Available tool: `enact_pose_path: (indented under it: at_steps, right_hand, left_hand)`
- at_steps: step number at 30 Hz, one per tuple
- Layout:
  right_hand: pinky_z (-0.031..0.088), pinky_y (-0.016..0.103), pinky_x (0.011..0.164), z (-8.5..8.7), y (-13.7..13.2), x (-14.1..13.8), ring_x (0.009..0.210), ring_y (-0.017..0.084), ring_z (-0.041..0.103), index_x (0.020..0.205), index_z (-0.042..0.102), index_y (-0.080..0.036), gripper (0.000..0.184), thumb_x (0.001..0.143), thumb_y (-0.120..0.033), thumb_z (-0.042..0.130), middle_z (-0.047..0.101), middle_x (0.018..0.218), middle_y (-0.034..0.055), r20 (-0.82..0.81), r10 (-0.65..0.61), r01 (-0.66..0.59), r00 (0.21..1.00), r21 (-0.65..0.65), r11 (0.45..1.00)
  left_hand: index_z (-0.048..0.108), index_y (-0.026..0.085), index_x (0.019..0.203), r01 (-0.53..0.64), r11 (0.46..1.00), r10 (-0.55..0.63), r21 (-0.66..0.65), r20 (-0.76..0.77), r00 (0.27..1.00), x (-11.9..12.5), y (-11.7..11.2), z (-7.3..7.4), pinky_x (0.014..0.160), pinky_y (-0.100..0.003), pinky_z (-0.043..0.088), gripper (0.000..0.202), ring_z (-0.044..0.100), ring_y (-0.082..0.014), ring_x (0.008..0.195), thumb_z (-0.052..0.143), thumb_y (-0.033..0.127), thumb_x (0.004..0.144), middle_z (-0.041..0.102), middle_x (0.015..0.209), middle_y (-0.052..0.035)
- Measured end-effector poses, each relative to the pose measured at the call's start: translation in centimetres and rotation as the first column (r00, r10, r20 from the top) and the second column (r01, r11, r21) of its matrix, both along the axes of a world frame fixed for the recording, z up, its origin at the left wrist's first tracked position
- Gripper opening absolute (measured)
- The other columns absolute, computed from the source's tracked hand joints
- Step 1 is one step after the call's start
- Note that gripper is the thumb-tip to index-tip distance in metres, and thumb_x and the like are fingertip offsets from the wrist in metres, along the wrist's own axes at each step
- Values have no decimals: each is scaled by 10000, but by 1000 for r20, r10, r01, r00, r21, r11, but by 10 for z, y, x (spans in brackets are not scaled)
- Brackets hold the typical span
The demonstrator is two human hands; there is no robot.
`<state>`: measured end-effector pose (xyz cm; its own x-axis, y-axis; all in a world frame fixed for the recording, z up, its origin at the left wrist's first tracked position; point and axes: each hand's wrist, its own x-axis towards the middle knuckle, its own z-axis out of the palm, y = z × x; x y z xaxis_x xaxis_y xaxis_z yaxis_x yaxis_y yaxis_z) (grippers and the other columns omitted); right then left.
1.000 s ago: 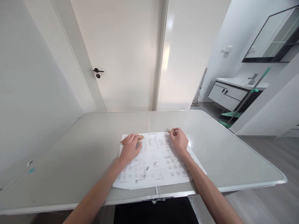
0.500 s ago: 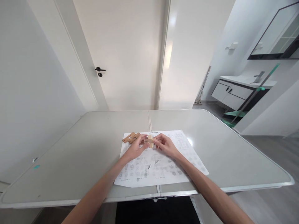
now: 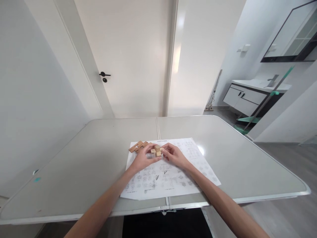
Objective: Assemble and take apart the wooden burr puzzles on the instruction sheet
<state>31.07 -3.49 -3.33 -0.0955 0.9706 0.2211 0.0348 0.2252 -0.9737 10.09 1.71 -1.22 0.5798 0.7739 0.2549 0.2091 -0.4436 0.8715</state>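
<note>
Two bare hands meet over a white printed instruction sheet (image 3: 173, 178) lying at the near edge of a grey folding table (image 3: 235, 158). Left hand (image 3: 143, 158) and right hand (image 3: 174, 154) together pinch a small cluster of pale wooden notched blocks (image 3: 157, 151), fingers closed on it from either side, above the sheet's far half. Further flat brown wooden pieces (image 3: 137, 146) rest at the sheet's far left corner, just beside the left hand.
</note>
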Motion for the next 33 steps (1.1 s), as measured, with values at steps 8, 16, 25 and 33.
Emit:
enact_pose_path:
  at_steps: [8,16,25,33]
  right_hand:
    - [466,294,608,-3,1,2,601,142,541,943,597,-219,467,908,-678,672,606,704,-26,-60,55,-56,997,-15,998]
    - [443,296,600,0,1,1,595,152,526,896,567,-228,502,883,-718,675,585,653,-30,-77,91,-93,993,-27,995]
    - [442,313,653,4,0,6,559,138,511,875,579,-214,497,902,-702,666,587,620,-37,-100,175,-179,979,-33,983]
    - [477,316,664,2,3,4,599,145,540,939,580,-219,478,906,-687,673,605,688,-29,-142,179,-185,973,-24,983]
  left_hand:
    - [636,270,1332,-21,992,28,128,-54,998,-1,0,-5,1106,-462,546,620,682,-300,1253,874,401,774,721,1323,-83]
    - [637,265,1338,-40,967,61,251,-77,995,-2,1,-13,1073,-475,564,639,710,-300,1200,879,401,762,736,1304,-84]
    - [626,273,1304,-2,883,64,470,-115,991,-4,-3,-9,995,-433,569,572,715,-280,1126,848,312,778,748,1261,-59]
    - [612,271,1341,2,955,20,296,-71,997,-4,-2,-3,1024,-437,565,594,692,-285,1186,844,340,798,713,1337,-82]
